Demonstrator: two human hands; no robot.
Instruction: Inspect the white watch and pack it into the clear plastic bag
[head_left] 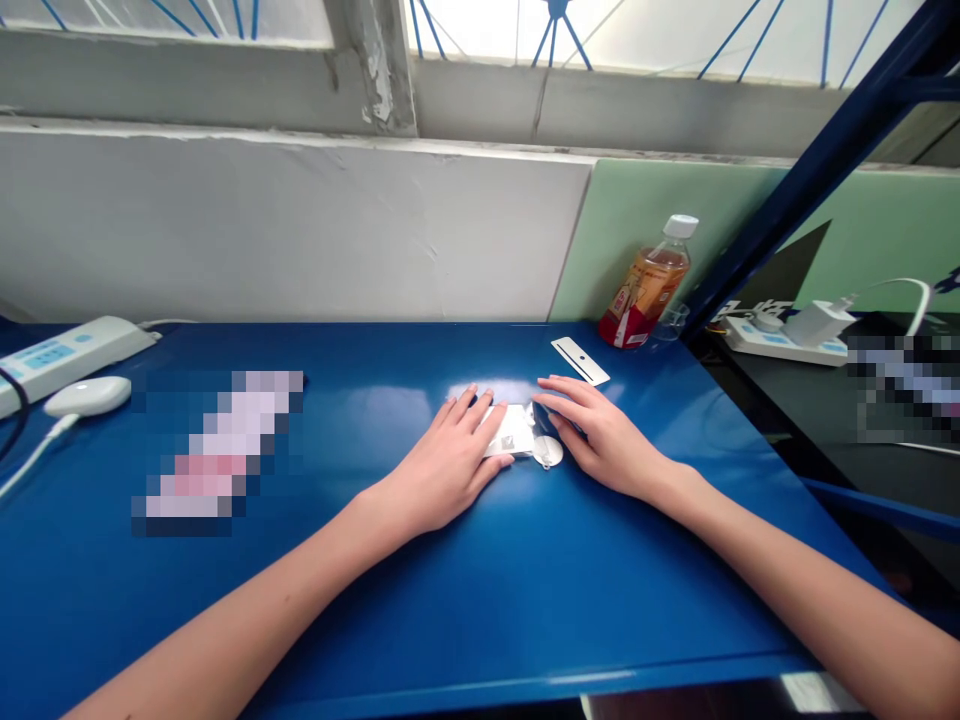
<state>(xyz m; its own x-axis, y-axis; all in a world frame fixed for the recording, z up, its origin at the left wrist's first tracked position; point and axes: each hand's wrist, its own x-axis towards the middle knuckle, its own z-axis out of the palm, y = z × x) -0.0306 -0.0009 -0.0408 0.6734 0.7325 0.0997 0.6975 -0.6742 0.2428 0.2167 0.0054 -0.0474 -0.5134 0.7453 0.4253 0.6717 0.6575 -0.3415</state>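
Observation:
My left hand [452, 462] lies flat with its fingers spread, the thumb and index finger over the left part of a small white packet or card [512, 432]. A round white disc [548, 452], like a tag, lies at the packet's right end. Some clear, shiny material shows beside the two, too small to make out. To the right of the disc, my right hand [600, 432] is open with its fingers stretched leftward. Its fingertips are close to the shiny material; whether they touch it I cannot tell.
Beyond my right hand, a white card with a dark slot [580, 360] lies on the blue tabletop [480, 610]. A drink bottle [646, 290] stands at the back right. Leftward are a blurred-out flat object [225, 450], a white oval device [88, 396] and a power strip [82, 355].

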